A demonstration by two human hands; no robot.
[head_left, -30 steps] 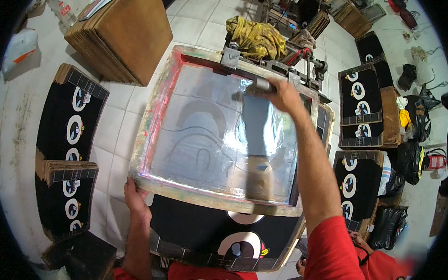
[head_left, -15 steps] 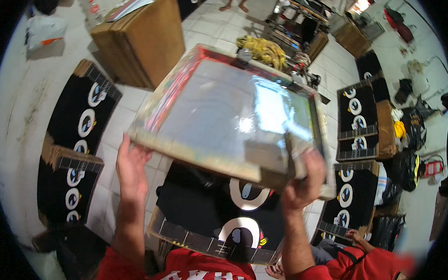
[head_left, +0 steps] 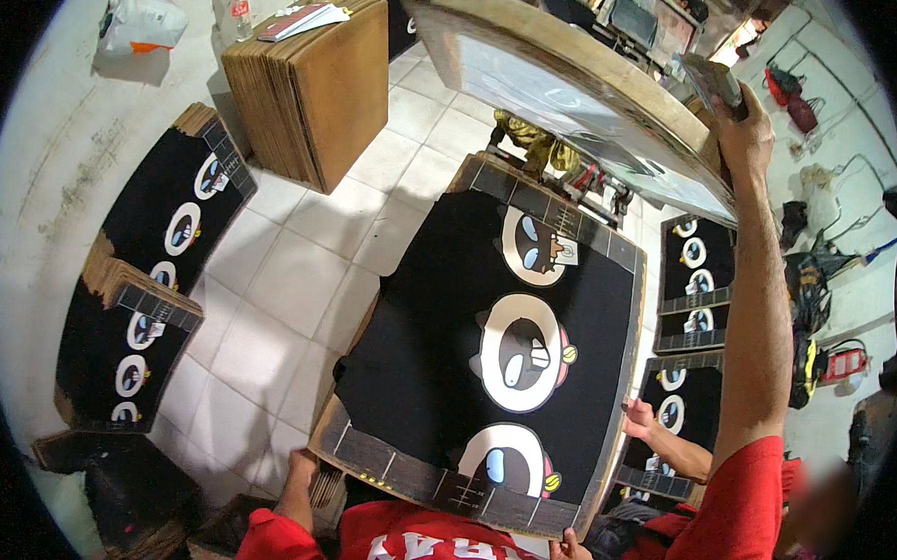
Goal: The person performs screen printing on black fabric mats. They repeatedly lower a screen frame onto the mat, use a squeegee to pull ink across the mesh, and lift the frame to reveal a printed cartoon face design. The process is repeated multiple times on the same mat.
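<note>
My right hand (head_left: pixel 747 133) is closed on a squeegee (head_left: pixel 715 81) at the upper edge of a raised, tilted screen frame (head_left: pixel 549 49). Beneath the screen lies a board (head_left: pixel 381 457) carrying black fabric (head_left: pixel 422 319) printed with three white-ringed cartoon designs (head_left: pixel 523 351). My left hand (head_left: pixel 301 466) is at the board's lower left edge, its fingers mostly hidden. A co-worker's hands (head_left: pixel 639 418) touch the board's right edge and lower right corner.
Boards with printed black pieces stand at left (head_left: pixel 141 227) and right (head_left: pixel 693 291). A board stack (head_left: pixel 316 104) with papers and a bottle is at upper left. Machinery, bags and a red container (head_left: pixel 845 364) are farther back and right. The co-worker (head_left: pixel 788 525) is at lower right.
The screen has swung up and away, tilting steeply and exposing the printed fabric. My right hand has risen with it; my left hand has left the frame and dropped. The co-worker's hands reached the board.
</note>
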